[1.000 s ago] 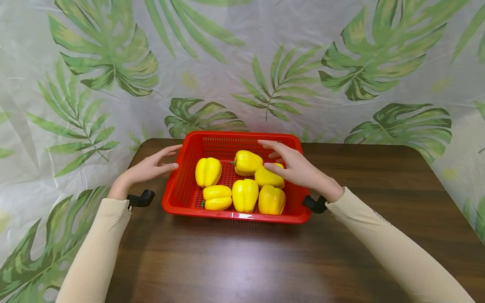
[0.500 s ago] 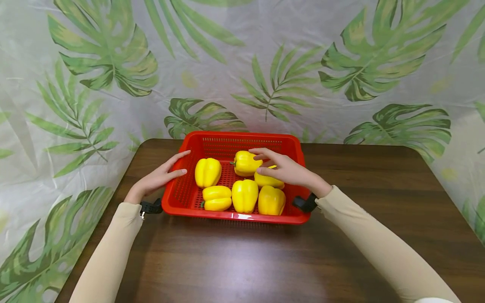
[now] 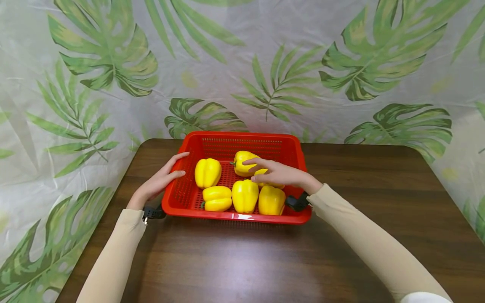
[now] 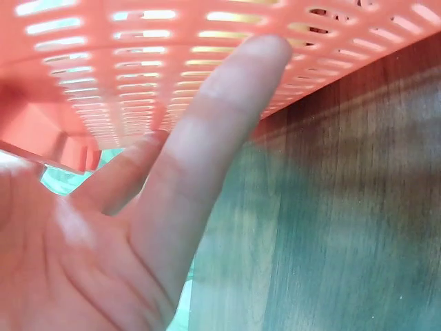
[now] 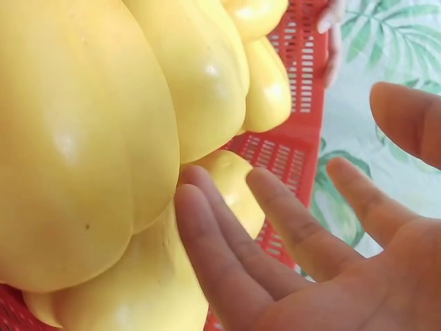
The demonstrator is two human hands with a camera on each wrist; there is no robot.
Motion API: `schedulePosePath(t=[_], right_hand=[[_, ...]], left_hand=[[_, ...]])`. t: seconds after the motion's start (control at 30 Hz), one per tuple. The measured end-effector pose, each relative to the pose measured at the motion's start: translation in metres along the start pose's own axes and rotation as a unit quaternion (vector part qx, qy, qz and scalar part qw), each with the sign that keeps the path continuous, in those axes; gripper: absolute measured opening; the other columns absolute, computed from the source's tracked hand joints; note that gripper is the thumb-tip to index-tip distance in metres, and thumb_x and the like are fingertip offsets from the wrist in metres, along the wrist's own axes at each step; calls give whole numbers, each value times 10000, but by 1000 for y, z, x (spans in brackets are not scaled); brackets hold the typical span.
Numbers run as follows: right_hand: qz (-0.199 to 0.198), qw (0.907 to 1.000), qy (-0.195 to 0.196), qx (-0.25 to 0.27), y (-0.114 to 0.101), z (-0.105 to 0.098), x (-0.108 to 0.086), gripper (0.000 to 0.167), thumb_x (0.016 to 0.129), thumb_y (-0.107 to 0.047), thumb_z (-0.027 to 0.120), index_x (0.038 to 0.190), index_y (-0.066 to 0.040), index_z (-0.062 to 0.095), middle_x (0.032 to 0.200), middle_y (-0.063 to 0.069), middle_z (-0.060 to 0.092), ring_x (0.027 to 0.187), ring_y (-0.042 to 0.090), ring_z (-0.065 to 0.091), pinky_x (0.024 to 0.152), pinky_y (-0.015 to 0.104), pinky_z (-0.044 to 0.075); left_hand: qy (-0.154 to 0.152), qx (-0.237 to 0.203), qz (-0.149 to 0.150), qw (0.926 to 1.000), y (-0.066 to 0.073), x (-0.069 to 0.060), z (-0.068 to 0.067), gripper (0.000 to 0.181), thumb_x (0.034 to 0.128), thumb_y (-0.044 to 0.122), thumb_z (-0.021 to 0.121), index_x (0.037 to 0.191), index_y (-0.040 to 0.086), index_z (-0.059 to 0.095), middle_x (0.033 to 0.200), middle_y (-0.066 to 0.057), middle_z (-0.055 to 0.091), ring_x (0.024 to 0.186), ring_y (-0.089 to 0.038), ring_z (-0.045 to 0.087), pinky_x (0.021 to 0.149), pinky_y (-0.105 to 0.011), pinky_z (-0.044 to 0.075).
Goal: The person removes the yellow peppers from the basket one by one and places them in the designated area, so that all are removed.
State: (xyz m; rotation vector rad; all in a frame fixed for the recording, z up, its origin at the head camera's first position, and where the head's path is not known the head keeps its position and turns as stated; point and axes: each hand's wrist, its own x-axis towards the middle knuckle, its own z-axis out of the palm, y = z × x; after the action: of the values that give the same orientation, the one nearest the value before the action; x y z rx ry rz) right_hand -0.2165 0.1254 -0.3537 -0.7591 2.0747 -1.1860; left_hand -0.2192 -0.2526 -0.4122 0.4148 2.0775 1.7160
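Observation:
A red slotted plastic basket (image 3: 244,216) holds several yellow bell peppers (image 3: 245,196). My left hand (image 3: 157,181) grips the basket's left rim, thumb and index finger lying over the edge. Other fingers (image 4: 200,152) lie nearly straight along the outside of the slotted wall in the left wrist view. Inside the basket's right half, my right hand (image 3: 282,173) hovers low over the peppers with fingers spread, partly covering a pepper (image 3: 278,185) beneath. Fingertips (image 5: 196,207) are close beside a pepper (image 5: 76,145) in the right wrist view; whether they touch it I cannot tell.
The basket stands near the back edge of a dark brown wooden table (image 3: 242,261). Behind the table hangs a pale cloth (image 3: 227,63) printed with green leaves. A black wrist camera (image 3: 297,203) sits over the basket's right side.
My left hand has moved right onto the basket's left rim and taken hold of it. My right hand has moved left and lower over the peppers. Basket and peppers look unmoved.

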Motion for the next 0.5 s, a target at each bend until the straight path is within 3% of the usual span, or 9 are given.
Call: schedulePosePath(t=[0.1, 0.23, 0.5], right_hand=[[144, 9989, -22, -439, -2, 1, 1, 562, 962, -215, 557, 1465, -93, 338, 1423, 191, 405, 1090, 331, 565, 948, 436, 440], [247, 9950, -46, -962, -2, 3, 3, 547, 957, -250, 555, 1452, -93, 381, 1400, 171, 452, 1180, 315, 507, 967, 440, 405], [183, 9945, -200, -1012, 0, 9, 8, 512, 946, -212, 584, 1410, -45, 445, 1384, 163, 472, 1250, 313, 448, 1007, 430, 392]], left_hand=[[30, 38, -13, 10000, 0, -1, 1, 595, 1008, 120, 451, 1519, 189, 156, 1473, -192, 222, 1127, -474, 502, 791, -486, 525], [45, 49, 1, 10000, 0, -1, 2, 593, 1008, 125, 452, 1519, 194, 159, 1476, -190, 220, 1133, -473, 498, 796, -482, 525], [94, -136, -18, 9999, -2, -2, 2, 606, 1004, 125, 458, 1522, 208, 154, 1479, -195, 220, 1148, -477, 486, 808, -474, 521]])
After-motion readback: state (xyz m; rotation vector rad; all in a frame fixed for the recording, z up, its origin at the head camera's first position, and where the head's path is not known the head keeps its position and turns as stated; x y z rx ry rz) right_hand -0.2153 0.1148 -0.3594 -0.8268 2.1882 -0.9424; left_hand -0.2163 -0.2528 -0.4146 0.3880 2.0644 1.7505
